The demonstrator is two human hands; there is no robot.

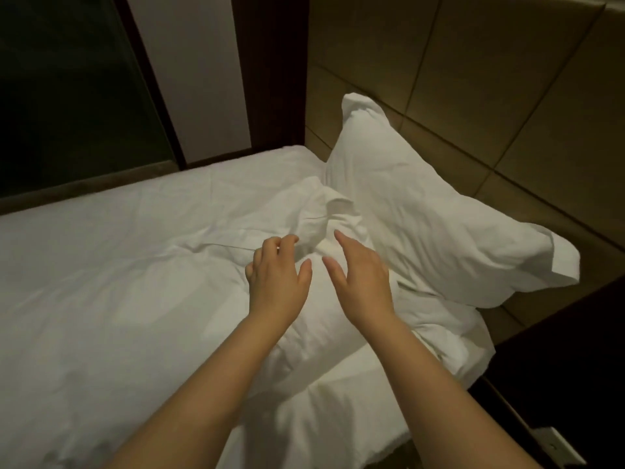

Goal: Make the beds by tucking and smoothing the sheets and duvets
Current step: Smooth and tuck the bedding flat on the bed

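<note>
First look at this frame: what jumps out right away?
The left hand and right hand reach side by side over a crumpled white duvet in the centre of the view. To the right, a plump white pillow leans against the tan padded headboard.

No legible text, label, brand, number or sign appears in the head view. The pillow (422, 211), duvet (101, 282) and headboard (507, 79) present plain, unmarked surfaces.
</note>
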